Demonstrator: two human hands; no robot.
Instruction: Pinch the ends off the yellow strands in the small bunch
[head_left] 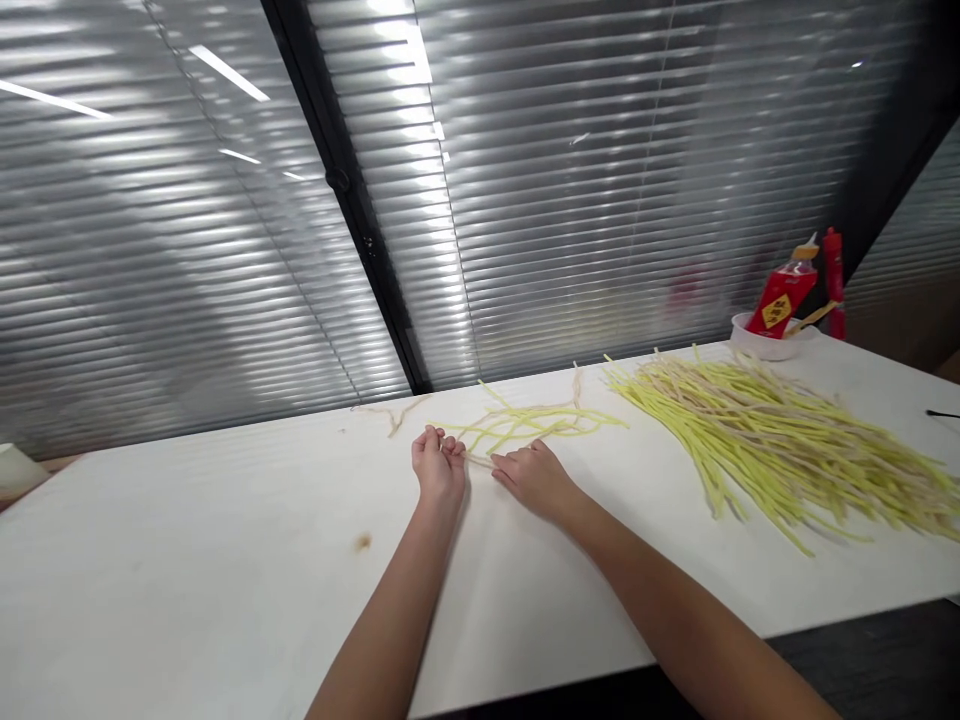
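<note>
Between my hands runs a short stretch of a beige pipe cleaner [478,461], held just above the white table. My left hand [439,468] is closed on one part of it, fingers curled with the palm side turned up. My right hand [537,482], seen from its back, pinches the other part; its fingertips are partly hidden. Just beyond the hands lies a loose small pile of yellow and beige pipe cleaners [555,428]. A bent beige pipe cleaner piece [397,414] rests behind my left hand.
A large heap of yellow and beige pipe cleaners [780,430] covers the right of the white table [225,610]. At the back right corner, a pale bowl [765,347] holds a red bottle [781,302]; a red tube [834,270] stands behind. Glass with blinds [562,220] borders the far edge.
</note>
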